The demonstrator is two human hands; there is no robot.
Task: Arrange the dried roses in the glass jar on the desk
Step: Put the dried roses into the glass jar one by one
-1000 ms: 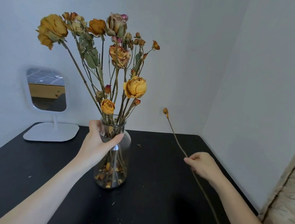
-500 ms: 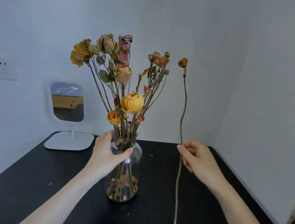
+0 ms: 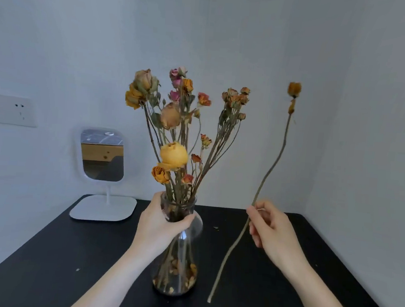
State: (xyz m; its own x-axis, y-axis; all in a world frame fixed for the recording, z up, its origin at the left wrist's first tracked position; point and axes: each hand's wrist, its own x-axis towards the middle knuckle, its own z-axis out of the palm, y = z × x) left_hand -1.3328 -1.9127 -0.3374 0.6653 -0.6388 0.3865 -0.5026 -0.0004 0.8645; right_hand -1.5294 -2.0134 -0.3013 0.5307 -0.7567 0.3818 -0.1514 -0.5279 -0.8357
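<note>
A clear glass jar (image 3: 181, 269) stands on the black desk (image 3: 40, 261), holding a bunch of dried roses (image 3: 174, 155) in yellow, orange and pink, with loose petals at its bottom. My left hand (image 3: 160, 223) is wrapped around the jar's neck. My right hand (image 3: 270, 229) pinches a single long dried rose stem (image 3: 267, 173) to the right of the jar. That stem stands nearly upright, its small orange bud high up and its lower end hanging just above the desk.
A white table mirror (image 3: 102, 155) on a flat base stands at the desk's back left. A wall socket (image 3: 7, 109) is on the left wall. White walls close in behind and on the right. Small dried bits (image 3: 215, 228) lie on the desk.
My right hand has lifted the single stem from a slant to nearly upright, and its bud now leans slightly right. My left hand stays on the jar's neck. The view has pulled back.
</note>
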